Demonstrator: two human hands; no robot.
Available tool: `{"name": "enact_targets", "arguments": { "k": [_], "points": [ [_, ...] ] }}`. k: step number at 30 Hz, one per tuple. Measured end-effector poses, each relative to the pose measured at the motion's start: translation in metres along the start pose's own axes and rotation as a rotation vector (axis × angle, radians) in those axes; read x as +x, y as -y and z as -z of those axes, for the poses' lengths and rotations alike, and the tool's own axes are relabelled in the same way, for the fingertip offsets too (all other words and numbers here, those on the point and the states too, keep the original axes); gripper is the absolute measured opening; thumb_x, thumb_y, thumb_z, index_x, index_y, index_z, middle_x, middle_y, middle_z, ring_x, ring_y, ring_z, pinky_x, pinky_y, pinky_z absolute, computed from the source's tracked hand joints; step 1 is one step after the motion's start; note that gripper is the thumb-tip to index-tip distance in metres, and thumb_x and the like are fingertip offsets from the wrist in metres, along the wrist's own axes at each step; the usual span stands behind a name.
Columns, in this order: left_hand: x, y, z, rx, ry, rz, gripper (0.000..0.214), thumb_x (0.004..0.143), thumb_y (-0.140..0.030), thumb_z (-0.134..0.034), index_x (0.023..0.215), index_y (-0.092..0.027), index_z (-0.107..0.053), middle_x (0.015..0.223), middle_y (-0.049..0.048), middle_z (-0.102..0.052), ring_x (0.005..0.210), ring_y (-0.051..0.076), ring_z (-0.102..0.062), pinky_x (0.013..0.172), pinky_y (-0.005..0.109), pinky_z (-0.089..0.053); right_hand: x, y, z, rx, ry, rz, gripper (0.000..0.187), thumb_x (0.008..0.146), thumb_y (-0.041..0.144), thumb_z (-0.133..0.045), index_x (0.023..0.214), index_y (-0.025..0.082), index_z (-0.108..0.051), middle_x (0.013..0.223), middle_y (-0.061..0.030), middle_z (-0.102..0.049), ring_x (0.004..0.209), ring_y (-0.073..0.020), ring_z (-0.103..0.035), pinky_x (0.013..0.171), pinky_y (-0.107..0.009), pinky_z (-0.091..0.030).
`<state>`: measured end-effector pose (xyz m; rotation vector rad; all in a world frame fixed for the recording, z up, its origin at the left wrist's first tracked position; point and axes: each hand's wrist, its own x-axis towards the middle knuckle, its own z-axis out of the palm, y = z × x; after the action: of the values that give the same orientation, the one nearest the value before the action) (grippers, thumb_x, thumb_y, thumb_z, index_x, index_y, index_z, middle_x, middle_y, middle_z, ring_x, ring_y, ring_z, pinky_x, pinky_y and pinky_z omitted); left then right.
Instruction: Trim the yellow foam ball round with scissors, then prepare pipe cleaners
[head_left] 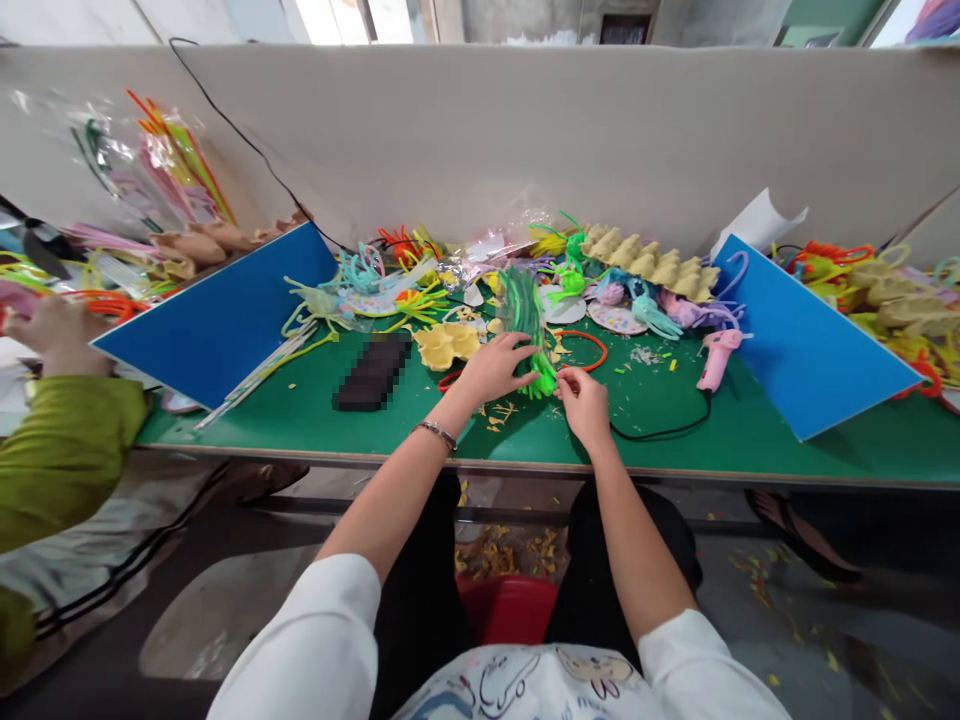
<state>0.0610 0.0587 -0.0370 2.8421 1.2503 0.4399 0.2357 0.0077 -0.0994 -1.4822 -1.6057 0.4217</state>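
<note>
My left hand (495, 367) grips a bundle of bright green pipe cleaners (525, 315) that lies on the green table (420, 435), wrapped in clear plastic. My right hand (583, 400) pinches the near tips of the same bundle with thumb and forefinger. An orange ring (592, 343) lies just behind my right hand. A yellow egg-carton piece (448, 344) sits left of my left hand, and a dark flat object (373, 372) lies further left.
A pink glue gun (716, 358) with a black cord lies to the right. Blue boards (217, 320) (806, 345) slant on both sides. Egg cartons (652, 262), paper plates and pipe-cleaner crafts crowd the back. Another person's green sleeve (64, 450) is at left. A red bucket (510, 605) stands between my knees.
</note>
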Motion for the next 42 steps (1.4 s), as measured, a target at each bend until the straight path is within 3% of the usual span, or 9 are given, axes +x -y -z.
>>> {"name": "enact_targets", "arguments": {
  "k": [5, 9, 15, 27, 32, 37, 42],
  "points": [
    [0.004, 0.004, 0.000, -0.114, -0.014, -0.020, 0.048, 0.088, -0.038, -0.056, 0.131, -0.016, -0.057, 0.135, 0.0155, -0.055, 0.127, 0.031, -0.051, 0.105, 0.045, -0.045, -0.003, 0.009, -0.001, -0.160, 0.071, 0.014, 0.025, 0.082, 0.022, -0.058, 0.105, 0.016, -0.066, 0.107, -0.0137, -0.065, 0.086, -0.0226, -0.066, 0.081, -0.036, -0.052],
    [0.008, 0.007, -0.006, -0.156, -0.032, -0.031, 0.048, 0.090, -0.037, -0.052, 0.132, -0.012, -0.055, 0.132, 0.0168, -0.056, 0.124, 0.029, -0.052, 0.107, 0.045, -0.043, -0.004, 0.016, -0.004, -0.289, 0.093, -0.007, 0.032, 0.082, 0.015, -0.057, 0.114, 0.018, -0.065, 0.114, -0.0160, -0.064, 0.102, -0.0280, -0.062, 0.084, -0.037, -0.050],
    [0.010, 0.012, -0.005, -0.229, -0.075, -0.039, 0.044, 0.097, -0.035, -0.037, 0.130, -0.012, -0.056, 0.129, 0.0158, -0.057, 0.121, 0.025, -0.054, 0.107, 0.041, -0.042, 0.002, 0.010, -0.003, -0.324, 0.084, -0.021, 0.031, 0.092, 0.019, -0.043, 0.107, 0.018, -0.069, 0.106, -0.0144, -0.070, 0.094, -0.0255, -0.066, 0.082, -0.035, -0.049],
    [0.011, 0.017, -0.010, -0.408, -0.136, -0.046, 0.039, 0.098, -0.028, -0.035, 0.124, -0.021, -0.062, 0.126, 0.0117, -0.055, 0.123, 0.021, -0.052, 0.111, 0.041, -0.038, -0.001, 0.015, 0.013, -0.324, -0.031, 0.014, 0.038, 0.095, 0.025, -0.034, 0.110, 0.017, -0.069, 0.105, -0.0141, -0.069, 0.095, -0.0239, -0.062, 0.080, -0.032, -0.045],
    [0.012, 0.014, -0.013, -0.443, -0.177, -0.069, 0.040, 0.097, -0.023, -0.033, 0.122, -0.021, -0.063, 0.124, 0.0122, -0.056, 0.119, 0.021, -0.055, 0.108, 0.041, -0.041, 0.001, 0.012, 0.020, -0.281, 0.048, 0.072, 0.037, 0.095, 0.025, -0.036, 0.112, 0.016, -0.068, 0.104, -0.0129, -0.070, 0.096, -0.0236, -0.063, 0.081, -0.032, -0.047],
    [0.008, 0.019, -0.016, -0.465, -0.179, -0.062, 0.049, 0.087, -0.003, -0.031, 0.104, -0.024, -0.073, 0.127, 0.0077, -0.056, 0.121, 0.019, -0.054, 0.109, 0.041, -0.041, 0.006, 0.001, 0.022, -0.219, 0.137, 0.095, 0.038, 0.094, 0.020, -0.034, 0.102, 0.018, -0.070, 0.097, -0.0089, -0.072, 0.089, -0.0191, -0.066, 0.080, -0.030, -0.050],
    [0.005, 0.020, -0.016, -0.409, -0.157, -0.044, 0.053, 0.080, 0.003, -0.033, 0.098, -0.024, -0.074, 0.125, 0.0068, -0.056, 0.122, 0.019, -0.053, 0.109, 0.041, -0.042, 0.003, 0.003, 0.026, -0.233, 0.141, 0.100, 0.030, 0.092, 0.019, -0.041, 0.104, 0.018, -0.068, 0.105, -0.0088, -0.070, 0.090, -0.0178, -0.066, 0.081, -0.029, -0.050]
  ]
}}
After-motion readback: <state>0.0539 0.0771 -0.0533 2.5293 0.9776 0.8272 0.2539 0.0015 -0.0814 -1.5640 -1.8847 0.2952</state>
